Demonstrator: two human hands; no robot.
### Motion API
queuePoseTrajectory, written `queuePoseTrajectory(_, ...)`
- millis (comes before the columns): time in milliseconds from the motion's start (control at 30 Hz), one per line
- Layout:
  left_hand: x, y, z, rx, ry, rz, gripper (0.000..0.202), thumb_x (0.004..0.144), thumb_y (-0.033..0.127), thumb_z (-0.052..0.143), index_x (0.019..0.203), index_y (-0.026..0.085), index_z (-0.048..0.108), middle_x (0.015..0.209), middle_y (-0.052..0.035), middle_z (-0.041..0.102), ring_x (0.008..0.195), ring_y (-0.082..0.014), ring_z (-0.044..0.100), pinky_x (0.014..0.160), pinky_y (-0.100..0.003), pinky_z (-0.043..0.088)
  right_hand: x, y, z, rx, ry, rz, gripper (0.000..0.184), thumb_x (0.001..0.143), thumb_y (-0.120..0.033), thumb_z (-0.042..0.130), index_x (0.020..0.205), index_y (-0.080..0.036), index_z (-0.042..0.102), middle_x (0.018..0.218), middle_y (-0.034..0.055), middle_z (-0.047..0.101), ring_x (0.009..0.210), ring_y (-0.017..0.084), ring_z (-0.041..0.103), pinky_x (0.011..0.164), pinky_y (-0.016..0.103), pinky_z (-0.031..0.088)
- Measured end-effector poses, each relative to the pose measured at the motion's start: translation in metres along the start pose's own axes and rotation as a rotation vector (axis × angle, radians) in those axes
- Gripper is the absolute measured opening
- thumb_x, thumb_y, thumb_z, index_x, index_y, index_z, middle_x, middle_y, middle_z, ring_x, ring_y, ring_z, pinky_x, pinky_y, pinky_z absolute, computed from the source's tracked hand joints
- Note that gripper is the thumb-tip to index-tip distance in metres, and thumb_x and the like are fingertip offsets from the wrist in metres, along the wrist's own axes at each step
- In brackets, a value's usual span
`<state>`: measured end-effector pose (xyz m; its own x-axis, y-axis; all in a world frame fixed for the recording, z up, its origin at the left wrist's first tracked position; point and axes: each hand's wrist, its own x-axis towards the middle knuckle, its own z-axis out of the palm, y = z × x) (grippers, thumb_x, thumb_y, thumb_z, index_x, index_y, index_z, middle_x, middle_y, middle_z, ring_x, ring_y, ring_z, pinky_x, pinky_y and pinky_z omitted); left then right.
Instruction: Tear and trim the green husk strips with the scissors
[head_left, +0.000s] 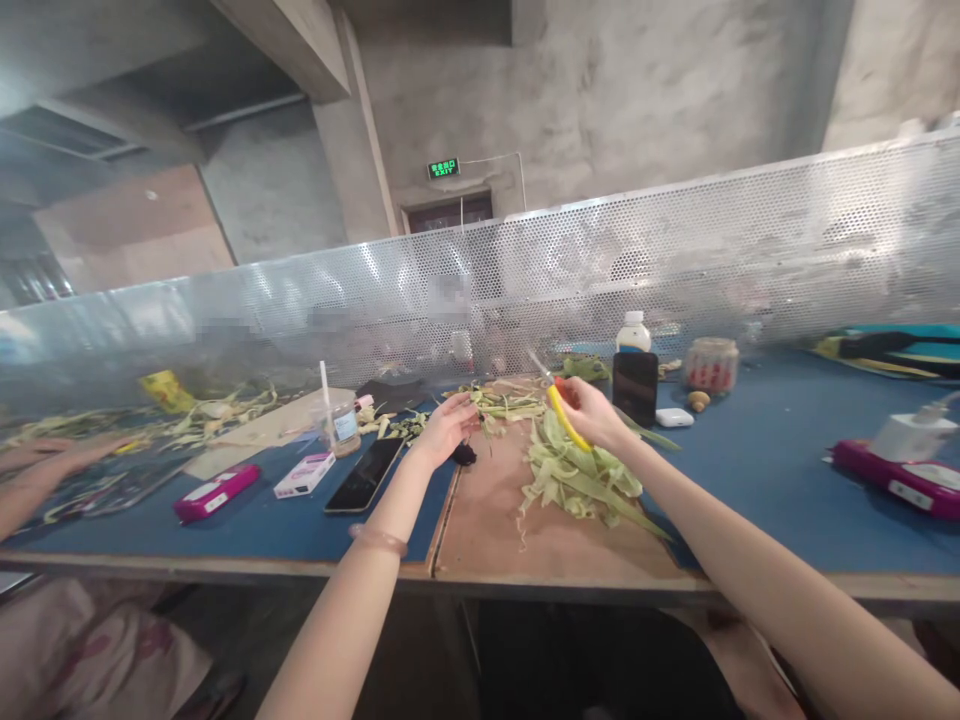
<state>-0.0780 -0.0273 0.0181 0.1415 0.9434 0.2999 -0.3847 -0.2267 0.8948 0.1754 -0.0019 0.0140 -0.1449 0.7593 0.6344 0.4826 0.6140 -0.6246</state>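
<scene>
Item 1: your right hand (pixel 592 412), clenched around a yellow-handled knife (pixel 564 418), blade tip pointing up toward 11 o'clock. It hovers just above the far edge of the husk pile.

Item 2: your left hand (pixel 448 428), fingers loosely curled and reaching out toward 1 o'clock, where thin green strips (pixel 504 404) lie; whether it grips any of them cannot be told. A small dark object (pixel 464 454) sits touching its heel.

Item 3: pile of pale green husks (pixel 579 477) on a brown board (pixel 525 535), directly below your right hand at its 6 o'clock, and at 3 o'clock of your left hand.

Item 4: blue counter (pixel 750 470) carrying the following:
- black phone (pixel 365 474) lying flat, at 8 o'clock of your left hand;
- white box (pixel 304 474) and pink case (pixel 217 491), farther out at 9 o'clock;
- clear cup with straw (pixel 341 420), at 9 o'clock of your left hand;
- upright dark phone (pixel 635 387), just beside your right hand at 2 o'clock, a white bottle (pixel 634 333) behind it;
- glass jar (pixel 710 364) and white earbud case (pixel 673 417), at 3 o'clock.

Item 5: another person's hand (pixel 56 455), at the far left edge, resting on the counter.
</scene>
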Motion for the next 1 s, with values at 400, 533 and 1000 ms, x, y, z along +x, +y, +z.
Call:
queuePoseTrajectory(400, -0.002, 0.003, 0.002, 0.014, 0.011, 0.028, 0.028, 0.062, 0.012, 0.067, 0.087, 0.016, 0.057, 0.08, -0.0037, 0.066, 0.068, -0.0136, 0.063, 0.066, -0.027, 0.048, -0.022, -0.016, 0.02, -0.312, -0.211, -0.193, 0.037, 0.074, -0.047, 0.046, 0.096, -0.017, 0.05, 0.086, 0.0048, 0.058, 0.071, 0.014, 0.054, 0.06, 0.023, 0.035)
queuePoseTrajectory(533, -0.002, 0.002, 0.001, 0.012, 0.026, 0.033, 0.028, 0.061, 0.011, 0.067, 0.087, 0.016, 0.057, 0.078, -0.0029, 0.065, 0.069, -0.0135, 0.063, 0.067, -0.026, 0.049, -0.023, -0.018, 0.019, -0.332, -0.214, -0.213, 0.035, 0.074, -0.045, 0.046, 0.095, -0.017, 0.05, 0.086, 0.0042, 0.058, 0.072, 0.014, 0.054, 0.06, 0.023, 0.035)
queuePoseTrajectory(1000, -0.002, 0.001, 0.003, 0.015, -0.004, 0.025, 0.028, 0.062, 0.009, 0.066, 0.087, 0.016, 0.056, 0.079, -0.0023, 0.065, 0.069, -0.0136, 0.063, 0.064, -0.026, 0.05, -0.024, -0.021, 0.017, -0.386, -0.214, -0.24, 0.03, 0.075, -0.045, 0.045, 0.089, -0.018, 0.05, 0.081, 0.0033, 0.056, 0.067, 0.013, 0.053, 0.058, 0.023, 0.034)
